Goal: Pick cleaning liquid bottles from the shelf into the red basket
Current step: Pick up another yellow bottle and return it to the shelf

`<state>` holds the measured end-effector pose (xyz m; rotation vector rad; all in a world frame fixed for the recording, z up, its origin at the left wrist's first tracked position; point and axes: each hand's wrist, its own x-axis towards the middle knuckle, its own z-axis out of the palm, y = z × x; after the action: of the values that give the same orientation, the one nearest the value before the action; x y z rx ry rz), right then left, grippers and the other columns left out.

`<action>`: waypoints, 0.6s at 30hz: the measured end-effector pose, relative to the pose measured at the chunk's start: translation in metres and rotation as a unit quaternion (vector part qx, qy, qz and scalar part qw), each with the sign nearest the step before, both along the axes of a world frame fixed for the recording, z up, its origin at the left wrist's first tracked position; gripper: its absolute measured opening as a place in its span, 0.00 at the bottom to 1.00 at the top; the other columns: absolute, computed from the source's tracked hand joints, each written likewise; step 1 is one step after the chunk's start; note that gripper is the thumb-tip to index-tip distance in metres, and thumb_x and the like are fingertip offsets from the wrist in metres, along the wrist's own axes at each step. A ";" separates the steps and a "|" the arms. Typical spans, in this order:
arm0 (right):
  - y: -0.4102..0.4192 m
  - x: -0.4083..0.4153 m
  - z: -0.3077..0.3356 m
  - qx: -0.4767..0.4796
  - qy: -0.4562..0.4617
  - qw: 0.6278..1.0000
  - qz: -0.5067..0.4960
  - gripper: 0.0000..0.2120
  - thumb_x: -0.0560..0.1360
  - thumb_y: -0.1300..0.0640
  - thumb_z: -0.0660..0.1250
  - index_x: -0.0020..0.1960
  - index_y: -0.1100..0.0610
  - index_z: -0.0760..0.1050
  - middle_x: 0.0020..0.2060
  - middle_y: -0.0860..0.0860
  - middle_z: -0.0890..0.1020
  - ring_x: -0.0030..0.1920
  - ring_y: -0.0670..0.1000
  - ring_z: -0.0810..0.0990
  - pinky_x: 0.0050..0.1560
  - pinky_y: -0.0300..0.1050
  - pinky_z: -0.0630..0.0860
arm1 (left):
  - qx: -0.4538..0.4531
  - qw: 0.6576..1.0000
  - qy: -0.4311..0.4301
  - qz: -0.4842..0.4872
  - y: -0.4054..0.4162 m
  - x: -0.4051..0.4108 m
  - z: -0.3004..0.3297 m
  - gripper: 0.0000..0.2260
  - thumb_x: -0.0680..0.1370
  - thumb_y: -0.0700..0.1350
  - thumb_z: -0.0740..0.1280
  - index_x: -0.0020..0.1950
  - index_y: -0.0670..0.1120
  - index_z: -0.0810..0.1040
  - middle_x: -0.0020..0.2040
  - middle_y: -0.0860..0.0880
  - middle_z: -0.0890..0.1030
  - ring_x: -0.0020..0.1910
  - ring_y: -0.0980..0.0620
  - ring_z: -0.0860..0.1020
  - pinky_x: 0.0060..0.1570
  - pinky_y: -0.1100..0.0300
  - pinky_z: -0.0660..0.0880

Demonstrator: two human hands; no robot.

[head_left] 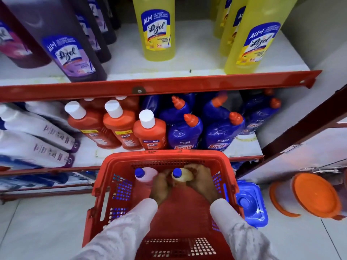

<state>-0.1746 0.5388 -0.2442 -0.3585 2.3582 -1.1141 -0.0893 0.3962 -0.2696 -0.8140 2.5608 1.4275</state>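
Inside the red basket [230, 177], toward its far wall, both hands were down at the floor of the basket around one pale yellow bottle [185, 176] with a blue cap [176, 173]. Left hand [161, 186] cupped the bottle's left side; right hand [201, 178] wrapped its right side and shoulder, fingers curled over the body. Both hands were closed on this bottle; neither was free.

Bottle stood upright: cap faced the camera, so the long axis ran vertical, roughly along the line of sight. It lay straight ahead of the sleeves, between the two wrists, about equally near to each hand. Whether its base was touching the basket floor could not be told; the hands hid it.

Just beside it on the left stood a pink bottle [149, 175], also blue-capped and upright, near or touching the left hand's knuckles. Contact not resolvable.

Judgement: placement step nearly done. The release would turn on the yellow bottle staying vertical beside the pink one; the left hand has little room on that side, so the right hand looks better placed to steady it.

Remaining stock: yellow Lizol bottles [156, 30] on the upper shelf [169, 87], orange Bactin bottles [150, 132] and blue Bactin bottles [185, 136] on the shelf just beyond the basket rim.
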 end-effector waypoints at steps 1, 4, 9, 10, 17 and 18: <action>0.001 -0.005 0.008 -0.009 0.012 1.000 -0.009 0.23 0.61 0.72 0.74 0.54 0.59 0.84 0.49 0.50 0.87 0.52 0.50 0.85 0.53 0.31 0.77 | -0.034 0.999 0.042 0.010 -0.005 0.002 0.018 0.17 0.70 0.30 0.65 0.55 0.45 0.81 0.50 0.46 0.85 0.45 0.52 0.80 0.50 0.56 0.77; 0.000 -0.018 0.055 -0.065 0.064 0.995 -0.043 0.22 0.65 0.75 0.67 0.51 0.56 0.84 0.43 0.48 0.86 0.44 0.48 0.85 0.41 0.24 0.74 | -0.148 0.965 0.214 0.008 -0.015 -0.001 0.088 0.14 0.69 0.34 0.64 0.49 0.49 0.81 0.48 0.52 0.83 0.48 0.53 0.79 0.53 0.59 0.75; -0.002 -0.035 0.164 -0.203 0.305 0.921 -0.135 0.12 0.69 0.70 0.72 0.43 0.53 0.84 0.44 0.46 0.86 0.39 0.44 0.83 0.38 0.30 0.76 | -0.342 0.858 0.382 -0.033 -0.020 -0.037 0.191 0.12 0.71 0.39 0.72 0.53 0.49 0.81 0.58 0.50 0.81 0.57 0.47 0.75 0.56 0.51 0.69; -0.002 -0.039 0.185 -0.227 0.362 0.889 -0.167 0.10 0.69 0.70 0.72 0.43 0.56 0.83 0.46 0.50 0.85 0.42 0.44 0.83 0.40 0.30 0.77 | -0.362 0.846 0.391 -0.029 -0.020 -0.046 0.206 0.13 0.71 0.41 0.72 0.54 0.50 0.80 0.61 0.50 0.80 0.60 0.46 0.74 0.57 0.50 0.69; -0.013 -0.107 0.246 -0.215 0.472 0.798 -0.307 0.36 0.65 0.57 0.78 0.69 0.63 0.68 0.68 0.62 0.71 0.69 0.62 0.69 0.71 0.56 0.66 | -0.430 0.848 0.306 -0.051 -0.025 -0.103 0.240 0.25 0.70 0.50 0.70 0.67 0.49 0.72 0.73 0.43 0.68 0.75 0.40 0.58 0.72 0.36 0.57; -0.016 -0.119 0.249 -0.193 0.451 0.811 -0.318 0.43 0.64 0.52 0.78 0.73 0.63 0.63 0.71 0.62 0.68 0.72 0.62 0.66 0.73 0.56 0.64 | -0.432 0.854 0.284 -0.053 -0.028 -0.108 0.237 0.26 0.70 0.50 0.69 0.68 0.49 0.70 0.73 0.43 0.68 0.76 0.40 0.57 0.73 0.35 0.54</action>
<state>-0.2941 0.5227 0.0046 -0.2640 3.1873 -2.1280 -0.1975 0.3684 -0.0324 -0.2788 3.6885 0.4282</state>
